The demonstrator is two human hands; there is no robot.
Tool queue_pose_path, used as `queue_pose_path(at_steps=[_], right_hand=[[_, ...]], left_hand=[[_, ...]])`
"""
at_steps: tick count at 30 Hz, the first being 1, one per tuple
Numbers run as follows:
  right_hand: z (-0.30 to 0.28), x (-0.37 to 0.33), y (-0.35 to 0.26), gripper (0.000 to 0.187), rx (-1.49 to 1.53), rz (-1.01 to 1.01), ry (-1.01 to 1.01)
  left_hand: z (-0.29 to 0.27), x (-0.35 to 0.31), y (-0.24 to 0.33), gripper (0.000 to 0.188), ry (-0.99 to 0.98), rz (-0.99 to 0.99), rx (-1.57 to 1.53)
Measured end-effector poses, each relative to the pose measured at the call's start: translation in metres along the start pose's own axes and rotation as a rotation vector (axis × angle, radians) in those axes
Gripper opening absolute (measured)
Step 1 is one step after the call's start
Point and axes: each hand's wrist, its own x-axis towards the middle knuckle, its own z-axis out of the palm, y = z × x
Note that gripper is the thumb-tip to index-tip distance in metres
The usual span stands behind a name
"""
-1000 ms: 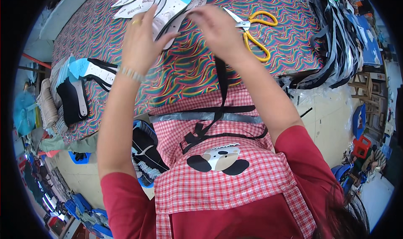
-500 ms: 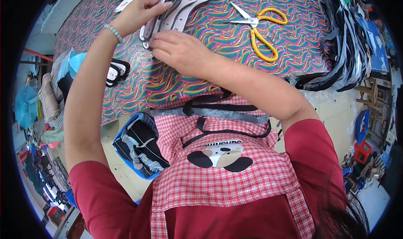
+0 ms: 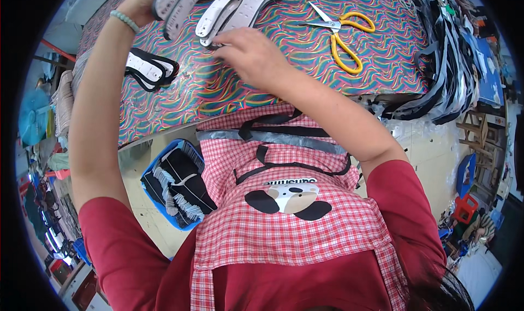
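My left hand (image 3: pixel 143 4) is raised at the far left of the table and grips the end of a fan of white shoe insole pieces (image 3: pixel 218 8) with black edging. My right hand (image 3: pixel 248 54) rests fingers-down on the colourful wavy tablecloth (image 3: pixel 229 87), its fingertips pinching the near end of the same insole pieces. A beaded bracelet (image 3: pixel 124 20) sits on my left wrist. Yellow-handled scissors (image 3: pixel 341 35) lie open on the cloth to the right of my right hand.
Another white insole with black trim (image 3: pixel 147 68) lies on the table's left side. A heap of black straps and pieces (image 3: pixel 442 65) covers the right end. A blue basket (image 3: pixel 174 185) with dark pieces stands on the floor below the table edge.
The view has tilted so the table sits higher. My left hand lifted the insole pieces up and away, while my right hand moved right along them to their near end.
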Motion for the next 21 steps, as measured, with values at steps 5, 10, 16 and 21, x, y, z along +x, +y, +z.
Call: queue_pose_path(at_steps=[5, 10, 16, 21], right_hand=[[0.003, 0.034, -0.051, 0.017, -0.291, -0.087, 0.003], [0.004, 0.014, -0.056, 0.014, -0.29, 0.007, -0.379], [0.02, -0.013, -0.013, 0.019, -0.336, 0.175, -0.276], [0.006, -0.009, -0.012, 0.015, -0.096, 0.341, -0.294]], left_hand=[[0.046, 0.002, 0.006, 0.037, -0.1, -0.074, 0.678], [0.035, 0.023, 0.001, 0.032, -0.039, -0.041, 0.609], [-0.036, -0.03, 0.025, 0.035, -0.337, 0.014, 0.023], [0.018, -0.122, -0.024, 0.047, 0.186, 0.288, 0.382]])
